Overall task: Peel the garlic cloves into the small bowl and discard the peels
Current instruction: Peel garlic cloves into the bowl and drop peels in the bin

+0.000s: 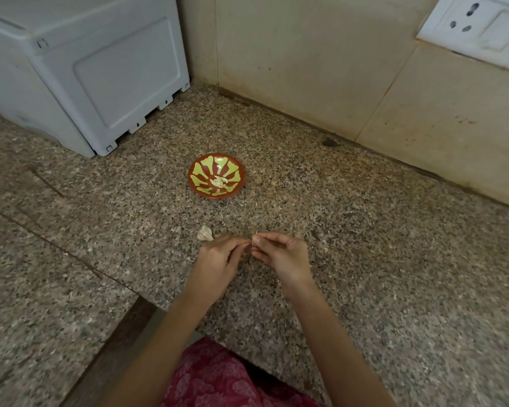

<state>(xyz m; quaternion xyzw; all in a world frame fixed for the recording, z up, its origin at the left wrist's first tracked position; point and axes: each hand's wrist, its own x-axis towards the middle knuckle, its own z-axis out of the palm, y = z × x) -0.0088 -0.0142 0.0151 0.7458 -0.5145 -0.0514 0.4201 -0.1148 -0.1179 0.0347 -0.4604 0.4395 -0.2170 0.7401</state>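
Granite bench [365, 259] carries the small bowl [216, 179] straight ahead of the hands, well apart, slightly nearer the left hand [219, 255]. It and the right hand [281, 255] pinch something tiny between their fingertips, likely a garlic clove [252, 244]. The unpeeled garlic [204, 233] lies just beside the left hand.

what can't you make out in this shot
All in the head view:
- small piece pinched between the left hand and right hand: fingertips cover it, and it is too small to tell clove from peel.
- pale bits in the small bowl: too small to count.
- garlic piece on the counter: near edge hidden by the left hand.
- wall socket: cut off by the top and right edges.
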